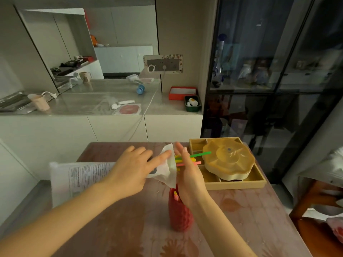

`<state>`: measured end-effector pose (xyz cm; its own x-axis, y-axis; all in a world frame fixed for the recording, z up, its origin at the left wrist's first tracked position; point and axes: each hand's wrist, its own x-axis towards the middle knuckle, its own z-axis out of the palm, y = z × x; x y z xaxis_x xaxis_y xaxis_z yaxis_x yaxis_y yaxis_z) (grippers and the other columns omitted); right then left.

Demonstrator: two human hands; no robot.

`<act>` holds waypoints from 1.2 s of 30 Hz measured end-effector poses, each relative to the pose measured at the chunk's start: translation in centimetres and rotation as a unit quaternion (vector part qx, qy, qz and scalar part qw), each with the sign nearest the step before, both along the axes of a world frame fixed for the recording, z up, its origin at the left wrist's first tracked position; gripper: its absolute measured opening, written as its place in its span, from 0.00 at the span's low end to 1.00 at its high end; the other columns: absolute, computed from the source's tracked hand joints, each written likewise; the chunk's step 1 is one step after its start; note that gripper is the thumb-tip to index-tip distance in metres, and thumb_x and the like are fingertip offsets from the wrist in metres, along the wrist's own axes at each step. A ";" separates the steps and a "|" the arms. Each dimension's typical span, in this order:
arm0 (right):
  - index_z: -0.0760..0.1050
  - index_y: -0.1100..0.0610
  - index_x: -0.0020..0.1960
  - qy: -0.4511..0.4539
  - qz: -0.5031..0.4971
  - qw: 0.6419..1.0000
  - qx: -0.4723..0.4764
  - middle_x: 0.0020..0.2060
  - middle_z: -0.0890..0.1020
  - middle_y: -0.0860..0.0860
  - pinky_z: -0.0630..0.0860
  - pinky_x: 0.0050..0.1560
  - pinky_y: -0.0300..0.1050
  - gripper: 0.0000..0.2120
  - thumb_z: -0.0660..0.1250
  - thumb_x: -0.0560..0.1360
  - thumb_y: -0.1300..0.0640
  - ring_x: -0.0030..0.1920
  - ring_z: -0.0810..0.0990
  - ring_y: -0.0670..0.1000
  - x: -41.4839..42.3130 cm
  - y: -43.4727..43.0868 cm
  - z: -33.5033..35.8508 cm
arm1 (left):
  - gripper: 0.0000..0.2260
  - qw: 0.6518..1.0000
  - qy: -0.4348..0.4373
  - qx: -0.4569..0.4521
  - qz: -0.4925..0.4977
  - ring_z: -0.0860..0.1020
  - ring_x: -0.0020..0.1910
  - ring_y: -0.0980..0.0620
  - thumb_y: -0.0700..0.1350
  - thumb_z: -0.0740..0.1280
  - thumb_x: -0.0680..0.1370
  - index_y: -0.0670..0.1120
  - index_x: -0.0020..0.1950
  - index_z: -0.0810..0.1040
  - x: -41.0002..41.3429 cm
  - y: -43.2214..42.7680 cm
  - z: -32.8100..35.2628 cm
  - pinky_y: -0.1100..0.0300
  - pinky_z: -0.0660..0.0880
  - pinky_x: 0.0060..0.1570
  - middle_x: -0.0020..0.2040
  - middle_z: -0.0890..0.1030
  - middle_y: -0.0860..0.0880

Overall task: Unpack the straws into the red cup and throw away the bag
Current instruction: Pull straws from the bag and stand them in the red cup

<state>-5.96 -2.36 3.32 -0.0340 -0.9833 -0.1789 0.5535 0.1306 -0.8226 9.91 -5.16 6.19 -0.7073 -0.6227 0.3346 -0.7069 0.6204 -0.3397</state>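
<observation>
The long clear bag [81,177] with printed text lies sideways above the table, its open white mouth pointing right. My left hand [133,169] holds the bag near that mouth. Several coloured straws [199,154], green, yellow and pink, stick out of the mouth to the right. My right hand [187,169] is closed around them just beyond the mouth. Below both hands the red textured cup [179,214] stands upright on the table, with a pink and a yellow straw tip showing at its rim.
A wooden compartment tray [239,184] with a tan flower-shaped lidded dish [228,160] sits just right of my hands. The table [241,219] has a pinkish floral cover. A white counter with clutter runs behind; a dark glass cabinet stands at right.
</observation>
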 end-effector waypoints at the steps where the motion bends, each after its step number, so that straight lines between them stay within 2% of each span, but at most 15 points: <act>1: 0.83 0.45 0.50 0.023 -0.025 0.999 -0.003 0.50 0.85 0.47 0.75 0.61 0.55 0.14 0.61 0.75 0.42 0.53 0.82 0.51 0.0 -0.2 -0.1 | 0.46 1.000 0.008 0.008 0.009 0.72 0.31 0.49 0.37 0.75 0.52 0.49 0.69 0.64 0.2 0.1 -0.4 0.58 0.63 0.32 0.34 0.73 0.51; 4: 0.83 0.51 0.47 0.070 -0.088 0.994 -0.017 0.51 0.85 0.49 0.73 0.63 0.58 0.20 0.55 0.80 0.45 0.55 0.81 0.52 -1.1 -0.7 -0.1 | 0.48 0.998 0.027 0.034 0.045 0.72 0.33 0.49 0.40 0.77 0.53 0.50 0.70 0.61 0.9 0.3 -1.7 0.58 0.67 0.33 0.36 0.74 0.52; 6: 0.80 0.59 0.43 0.017 -0.113 0.993 -0.033 0.48 0.86 0.53 0.72 0.64 0.57 0.23 0.54 0.81 0.46 0.55 0.82 0.53 -2.4 -1.2 0.6 | 0.48 0.996 0.035 0.051 0.066 0.73 0.34 0.50 0.42 0.77 0.54 0.50 0.71 0.60 1.5 0.3 -2.5 0.58 0.69 0.33 0.37 0.75 0.53; 7: 0.76 0.60 0.39 -0.030 -0.126 0.991 -0.042 0.43 0.87 0.54 0.74 0.61 0.55 0.23 0.53 0.81 0.47 0.50 0.84 0.53 -3.3 -1.5 1.1 | 0.47 0.995 0.040 0.061 0.073 0.73 0.33 0.50 0.42 0.78 0.55 0.50 0.71 0.60 1.7 0.4 -2.9 0.58 0.69 0.33 0.37 0.75 0.53; 9: 0.68 0.57 0.34 -0.113 -0.172 0.977 -0.047 0.28 0.81 0.52 0.78 0.47 0.49 0.21 0.54 0.81 0.47 0.33 0.83 0.51 -5.1 -2.0 2.3 | 0.46 0.992 0.053 0.076 0.084 0.73 0.33 0.51 0.43 0.78 0.55 0.50 0.70 0.61 2.1 0.4 -3.5 0.58 0.70 0.33 0.37 0.76 0.53; 10: 0.67 0.56 0.33 -0.144 -0.199 0.969 -0.042 0.23 0.75 0.50 0.76 0.38 0.44 0.21 0.54 0.80 0.46 0.26 0.75 0.49 -6.1 -2.2 3.0 | 0.46 0.991 0.061 0.079 0.088 0.74 0.33 0.51 0.43 0.78 0.55 0.50 0.70 0.62 2.2 0.5 -3.7 0.59 0.70 0.33 0.37 0.76 0.53; 13: 0.66 0.54 0.32 -0.178 -0.267 0.944 -0.073 0.21 0.63 0.47 0.62 0.23 0.38 0.21 0.56 0.80 0.45 0.22 0.59 0.46 -9.6 -2.6 4.8 | 0.45 0.989 0.077 0.082 0.094 0.74 0.32 0.50 0.42 0.78 0.54 0.49 0.69 0.64 2.9 0.4 -4.5 0.59 0.68 0.33 0.36 0.76 0.53; 18: 0.63 0.54 0.29 -0.036 -0.289 0.943 -0.160 0.21 0.61 0.47 0.57 0.23 0.40 0.22 0.57 0.80 0.47 0.23 0.57 0.46 -11.8 -1.8 7.0 | 0.46 0.983 0.099 0.088 0.130 0.76 0.32 0.48 0.42 0.79 0.54 0.48 0.68 0.64 4.9 0.3 -5.7 0.57 0.70 0.32 0.37 0.78 0.51; 21: 0.64 0.53 0.29 0.089 -0.230 0.955 -0.164 0.21 0.63 0.46 0.59 0.23 0.39 0.22 0.56 0.80 0.47 0.23 0.59 0.46 -9.8 -1.8 5.8 | 0.46 0.981 0.100 0.096 0.138 0.76 0.33 0.48 0.42 0.80 0.54 0.48 0.68 0.64 5.5 0.3 -6.2 0.56 0.71 0.32 0.37 0.79 0.51; 25: 0.64 0.54 0.30 0.188 -0.137 0.961 -0.148 0.21 0.65 0.46 0.60 0.24 0.39 0.21 0.54 0.81 0.50 0.23 0.61 0.46 -6.1 -2.1 2.9 | 0.44 0.983 0.103 0.089 0.125 0.76 0.33 0.48 0.43 0.80 0.55 0.49 0.68 0.64 5.1 0.4 -6.4 0.57 0.69 0.34 0.37 0.78 0.51; 28: 0.66 0.58 0.34 0.287 -0.039 0.950 -0.116 0.24 0.68 0.48 0.65 0.27 0.37 0.18 0.56 0.80 0.52 0.24 0.65 0.44 -4.0 -2.2 -0.3 | 0.44 0.986 0.101 0.076 0.113 0.75 0.35 0.49 0.44 0.80 0.57 0.49 0.69 0.64 4.8 0.7 -6.6 0.55 0.70 0.37 0.38 0.78 0.52; 30: 0.71 0.61 0.39 0.354 0.038 0.931 -0.078 0.29 0.75 0.51 0.72 0.35 0.36 0.14 0.60 0.80 0.55 0.29 0.73 0.44 -3.4 -2.1 -1.9 | 0.44 0.987 0.097 0.069 0.107 0.76 0.37 0.49 0.45 0.80 0.57 0.49 0.69 0.63 4.6 0.9 -6.6 0.54 0.71 0.42 0.39 0.78 0.51; 32: 0.75 0.61 0.46 0.354 0.100 0.929 -0.048 0.39 0.82 0.52 0.75 0.43 0.36 0.06 0.66 0.76 0.58 0.41 0.81 0.47 -3.7 -1.9 -2.6 | 0.46 0.987 0.101 0.067 0.101 0.76 0.39 0.48 0.44 0.81 0.55 0.48 0.69 0.63 4.5 0.9 -6.5 0.54 0.74 0.43 0.41 0.78 0.51; 34: 0.75 0.57 0.55 0.327 0.118 0.937 -0.040 0.50 0.83 0.50 0.75 0.43 0.31 0.16 0.71 0.69 0.55 0.51 0.81 0.47 -4.3 -1.3 -2.0 | 0.48 0.985 0.114 0.084 0.098 0.77 0.39 0.48 0.43 0.82 0.53 0.47 0.69 0.63 4.4 1.0 -6.2 0.56 0.77 0.38 0.41 0.79 0.49; 36: 0.72 0.53 0.62 0.321 0.070 0.942 -0.068 0.56 0.80 0.46 0.74 0.41 0.26 0.24 0.71 0.68 0.51 0.55 0.78 0.42 -4.8 -0.7 -0.8 | 0.49 0.981 0.123 0.108 0.102 0.77 0.37 0.49 0.42 0.82 0.52 0.48 0.69 0.63 4.1 1.0 -5.8 0.59 0.77 0.29 0.41 0.78 0.49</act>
